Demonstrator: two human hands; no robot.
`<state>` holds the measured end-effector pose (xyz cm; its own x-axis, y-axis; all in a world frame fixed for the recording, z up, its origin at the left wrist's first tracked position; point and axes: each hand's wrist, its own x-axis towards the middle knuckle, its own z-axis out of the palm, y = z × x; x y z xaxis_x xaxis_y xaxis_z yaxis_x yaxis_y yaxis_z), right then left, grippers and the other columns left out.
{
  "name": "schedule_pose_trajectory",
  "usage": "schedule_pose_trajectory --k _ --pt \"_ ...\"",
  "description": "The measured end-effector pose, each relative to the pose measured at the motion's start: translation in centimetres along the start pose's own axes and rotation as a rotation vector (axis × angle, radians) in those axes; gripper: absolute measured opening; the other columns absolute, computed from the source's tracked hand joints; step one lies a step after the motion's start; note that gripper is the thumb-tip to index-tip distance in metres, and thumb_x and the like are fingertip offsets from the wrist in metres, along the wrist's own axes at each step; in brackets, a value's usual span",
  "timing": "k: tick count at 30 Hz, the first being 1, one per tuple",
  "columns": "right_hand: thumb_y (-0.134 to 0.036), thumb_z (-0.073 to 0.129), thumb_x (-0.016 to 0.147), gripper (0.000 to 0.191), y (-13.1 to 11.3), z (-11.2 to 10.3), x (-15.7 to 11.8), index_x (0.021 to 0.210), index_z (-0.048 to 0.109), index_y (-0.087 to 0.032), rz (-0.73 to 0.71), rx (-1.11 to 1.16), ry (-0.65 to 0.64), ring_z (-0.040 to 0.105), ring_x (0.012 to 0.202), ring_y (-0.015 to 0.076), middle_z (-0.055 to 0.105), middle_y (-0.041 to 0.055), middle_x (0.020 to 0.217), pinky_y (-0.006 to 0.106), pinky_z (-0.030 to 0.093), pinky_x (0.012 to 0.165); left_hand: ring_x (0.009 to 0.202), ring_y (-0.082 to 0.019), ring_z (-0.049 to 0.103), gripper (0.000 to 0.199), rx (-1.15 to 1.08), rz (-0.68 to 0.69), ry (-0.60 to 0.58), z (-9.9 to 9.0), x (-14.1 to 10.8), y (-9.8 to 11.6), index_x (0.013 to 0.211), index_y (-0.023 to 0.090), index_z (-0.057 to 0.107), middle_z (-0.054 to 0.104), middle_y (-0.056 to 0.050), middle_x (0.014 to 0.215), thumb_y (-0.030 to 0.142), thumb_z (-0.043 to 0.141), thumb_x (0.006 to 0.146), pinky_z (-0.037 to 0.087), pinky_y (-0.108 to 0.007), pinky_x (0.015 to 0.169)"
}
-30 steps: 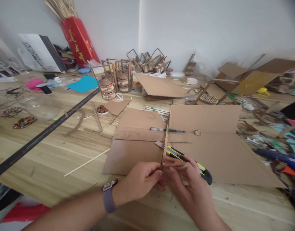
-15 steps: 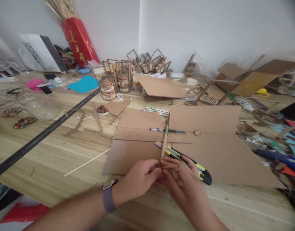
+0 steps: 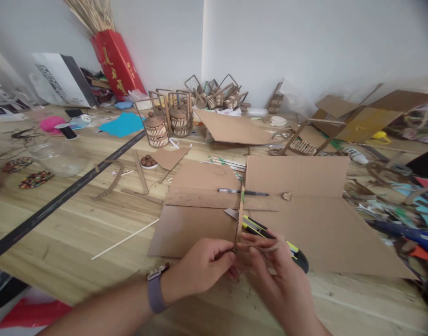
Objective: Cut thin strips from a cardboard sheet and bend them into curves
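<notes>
Shows wooden table point(image 3: 130, 247) under everything, biggest item. On it, from where the fingertips meet: right-hand cardboard sheet point(image 3: 305, 228) at 1 to 3 o'clock, left-hand cardboard sheet point(image 3: 196, 228) at 10 to 11, smaller.

Next, right hand point(image 3: 287, 275), coming in from 4 o'clock. Partly curled, thumb and index nearly together, other fingers looser. Seems to have a slim brown piece between the fingers; can't tell if part of the strip or separate. Left hand point(image 3: 203, 268), coming in from 8 o'clock. Pinched almost closed, thumb on index, on the near end of cardboard strip point(image 3: 239, 224).

Then box cutter point(image 3: 258, 227), just past the right hand, axis 10 to 4, blade crossing at the strip. Partly hidden by right fingers.

Key relation: strip at 12 o'clock from the fingertips, long axis roughly 12 to 6, near end right at the pinch. Left fingertips on it, so nearer; right fingertips just beside, on the 3 o'clock side.

Smaller: pen point(image 3: 256, 192) farther at 12, axis 9 to 3. Smallest: crumpled scrap point(image 3: 286, 196) at 1 to 2.
</notes>
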<state>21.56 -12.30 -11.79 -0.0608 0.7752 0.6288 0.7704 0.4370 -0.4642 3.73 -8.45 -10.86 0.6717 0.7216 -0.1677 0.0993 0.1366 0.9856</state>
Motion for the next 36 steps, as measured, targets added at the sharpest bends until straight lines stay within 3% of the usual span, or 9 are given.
schedule_pose_trajectory --k 6,10,15,22,29,36 --pt "-0.026 0.050 0.096 0.004 -0.3 0.1 0.0 0.096 0.053 -0.028 -0.081 0.009 -0.039 0.074 0.088 0.0194 0.077 -0.0017 0.087 0.041 0.044 0.093 0.077 -0.018 0.064 0.052 -0.085 0.026 0.001 -0.1 0.3 -0.4 0.098 0.010 0.068 0.067 -0.008 0.086 0.060 0.055 0.089 0.051 -0.026 0.071" --pt "-0.025 0.057 0.093 0.003 0.0 0.5 -0.1 0.095 0.055 -0.027 -0.135 -0.039 -0.074 0.072 0.095 0.0205 0.076 -0.0008 0.094 0.042 0.041 0.096 0.076 -0.017 0.062 0.056 -0.082 0.028 0.008 0.0 0.3 -0.7 0.096 0.010 0.066 0.065 -0.006 0.085 0.064 0.053 0.089 0.051 -0.026 0.070" --pt "-0.021 0.056 0.093 0.007 0.3 0.5 -0.1 0.096 0.056 -0.027 -0.182 -0.047 -0.085 0.073 0.095 0.0180 0.077 -0.0027 0.094 0.040 0.039 0.099 0.074 -0.017 0.062 0.055 -0.046 0.010 0.022 0.1 0.1 -0.7 0.095 0.011 0.066 0.064 -0.006 0.082 0.063 0.052 0.090 0.050 -0.025 0.067" --pt "-0.024 0.053 0.095 0.003 0.1 0.4 -0.1 0.094 0.053 -0.027 -0.131 -0.018 -0.031 0.074 0.089 0.0182 0.078 -0.0028 0.089 0.040 0.043 0.096 0.070 -0.017 0.062 0.050 -0.010 0.038 0.022 0.1 0.2 -1.0 0.084 0.012 0.065 0.063 -0.004 0.075 0.059 0.051 0.092 0.050 -0.025 0.065" --pt "-0.021 0.051 0.096 0.006 -0.1 0.5 -0.1 0.097 0.054 -0.026 -0.200 -0.043 -0.027 0.073 0.092 0.0163 0.077 -0.0028 0.091 0.037 0.037 0.101 0.083 -0.019 0.064 0.050 -0.066 0.084 0.020 -0.1 0.3 -1.4 0.108 0.011 0.068 0.069 -0.009 0.095 0.057 0.055 0.092 0.051 -0.027 0.073" --pt "-0.022 0.052 0.096 0.006 0.1 0.6 0.0 0.096 0.055 -0.026 -0.240 -0.089 -0.043 0.073 0.094 0.0165 0.078 -0.0029 0.093 0.037 0.037 0.098 0.080 -0.018 0.063 0.052 -0.042 0.064 0.033 0.1 0.4 -1.1 0.106 0.012 0.069 0.069 -0.008 0.093 0.059 0.054 0.092 0.050 -0.025 0.070"
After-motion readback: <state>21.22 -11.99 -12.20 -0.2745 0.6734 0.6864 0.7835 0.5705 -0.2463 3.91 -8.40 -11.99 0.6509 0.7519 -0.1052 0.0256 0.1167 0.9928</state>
